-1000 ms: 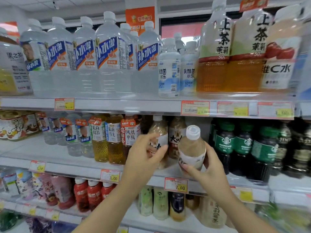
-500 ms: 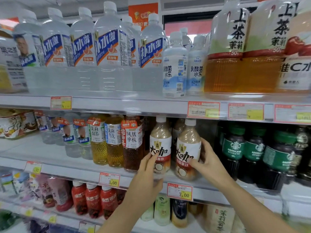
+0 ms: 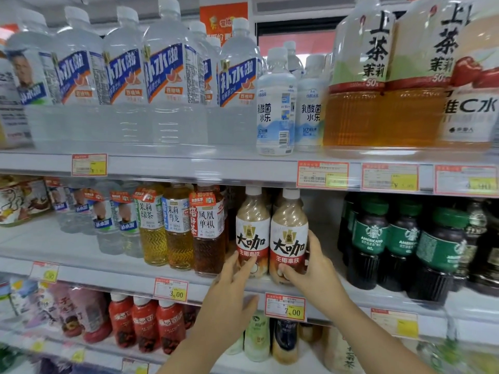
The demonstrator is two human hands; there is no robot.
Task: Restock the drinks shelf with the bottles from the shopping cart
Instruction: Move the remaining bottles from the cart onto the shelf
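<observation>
Beige coffee-milk fills the two latte bottles seen in the head view, both standing upright and side by side at the front edge of the middle shelf [image 3: 81, 268]. The right latte bottle [image 3: 288, 236] is held low on its body by the right hand [image 3: 310, 268]: the thumb is pressed against the front near the base, and the fingers [image 3: 313, 238] are wrapped round the bottle's right side, closed on it. The left latte bottle [image 3: 252, 228] is touched by the left hand [image 3: 229, 290], whose fingers are loosely spread, their tips laid on the lower front of the label without being closed around it.

A dark tea bottle [image 3: 207, 233] with a red and white label stands just left of the pair, followed further left by two amber tea bottles [image 3: 164, 225] and small clear water bottles [image 3: 118, 220]. Green-labelled coffee bottles [image 3: 399, 241] are lined up on the right, apart from the lattes, with a bare stretch of shelf between. A price tag [image 3: 286, 307] reading 7.00 is fixed on the shelf edge below the held bottle. Large water bottles [image 3: 172, 76] and big tea bottles [image 3: 359, 76] fill the upper shelf. Red bottles [image 3: 145, 325] are seen on the lower shelf.
</observation>
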